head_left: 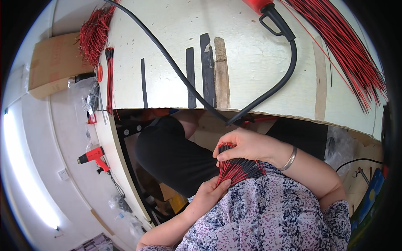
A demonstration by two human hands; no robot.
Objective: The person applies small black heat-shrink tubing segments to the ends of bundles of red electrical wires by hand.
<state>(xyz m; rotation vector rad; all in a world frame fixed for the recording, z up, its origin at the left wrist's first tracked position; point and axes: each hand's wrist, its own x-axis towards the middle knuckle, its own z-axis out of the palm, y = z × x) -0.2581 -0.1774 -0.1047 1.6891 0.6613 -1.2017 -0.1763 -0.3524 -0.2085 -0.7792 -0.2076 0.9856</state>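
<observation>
A bundle of thin red and black wires [238, 170] lies over my lap, fanned out toward the right. My left hand [211, 193] grips its lower left end between thumb and fingers. Around the upper end, where red tips cluster together, my right hand [239, 144] is closed, thumb in front and fingers behind. A metal bangle circles my right wrist. The far ends of the wires spread against my patterned top.
The pale worktable [259, 71] ahead bears strips of black and brown tape. A looped black cable [293, 62] runs from a red tool [261, 4]. More wires [343, 50] lie at right, others [109, 79] at left. A red heat gun [94, 157] and a cardboard box [58, 60] are leftward.
</observation>
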